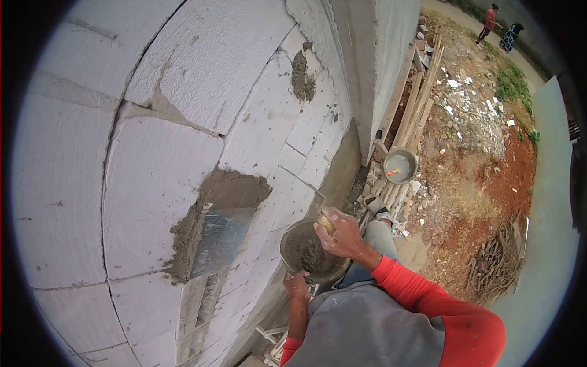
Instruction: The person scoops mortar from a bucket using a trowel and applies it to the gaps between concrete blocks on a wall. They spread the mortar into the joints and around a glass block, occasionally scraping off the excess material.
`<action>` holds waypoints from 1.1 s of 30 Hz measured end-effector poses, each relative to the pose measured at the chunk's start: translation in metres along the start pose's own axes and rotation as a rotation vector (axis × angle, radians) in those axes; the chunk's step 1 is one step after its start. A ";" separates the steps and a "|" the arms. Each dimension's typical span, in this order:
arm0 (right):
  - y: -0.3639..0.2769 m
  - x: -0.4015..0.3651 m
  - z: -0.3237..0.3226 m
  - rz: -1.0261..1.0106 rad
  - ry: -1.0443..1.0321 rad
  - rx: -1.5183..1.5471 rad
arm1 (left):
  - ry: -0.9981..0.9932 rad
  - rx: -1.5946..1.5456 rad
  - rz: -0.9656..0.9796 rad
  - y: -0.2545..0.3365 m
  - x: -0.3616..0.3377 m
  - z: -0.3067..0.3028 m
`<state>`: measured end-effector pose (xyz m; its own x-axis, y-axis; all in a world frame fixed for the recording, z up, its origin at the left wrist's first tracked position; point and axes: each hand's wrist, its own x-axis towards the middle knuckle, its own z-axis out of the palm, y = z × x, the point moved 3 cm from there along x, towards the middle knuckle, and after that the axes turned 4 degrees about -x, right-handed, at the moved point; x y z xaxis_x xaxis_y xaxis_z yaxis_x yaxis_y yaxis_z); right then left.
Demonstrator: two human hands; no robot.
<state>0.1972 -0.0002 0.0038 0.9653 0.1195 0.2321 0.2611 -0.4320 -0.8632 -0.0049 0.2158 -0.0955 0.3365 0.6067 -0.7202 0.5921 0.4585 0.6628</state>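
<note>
1. Curling around a rounded tan tool handle (328,224), your right hand (343,236) is at two o'clock on the round dark bucket (292,237) of wet grey mortar (310,254); you cannot tell where the tool's blade lies.
2. Your left hand (296,284) holds that bucket's rim at seven o'clock, its fingers partly hidden.
3. At nine o'clock from the bucket, your white block wall (162,183) has a bluish rectangular panel (221,240).
4. At one-thirty, you have a second round bucket (400,160) near long wooden planks (419,101).
</note>
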 end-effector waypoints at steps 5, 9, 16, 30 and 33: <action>0.028 0.060 -0.040 0.335 0.028 0.126 | -0.016 0.034 0.029 -0.008 0.005 -0.008; 0.050 0.144 -0.038 0.264 0.138 0.400 | -0.024 0.067 0.022 0.000 -0.006 0.005; 0.062 0.164 0.012 0.576 -0.158 0.958 | -0.018 0.129 -0.022 0.008 -0.014 0.016; 0.006 0.139 -0.004 0.636 -0.389 1.381 | -0.034 0.036 0.017 0.019 -0.013 0.054; 0.039 0.132 -0.019 0.568 -0.311 0.986 | -0.036 0.061 0.012 0.021 -0.011 0.066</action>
<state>0.3350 -0.0183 0.0092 0.8643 0.4046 -0.2988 -0.4530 0.3678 -0.8121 0.0526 0.1758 -0.0869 0.3693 0.5877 -0.7199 0.6309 0.4102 0.6586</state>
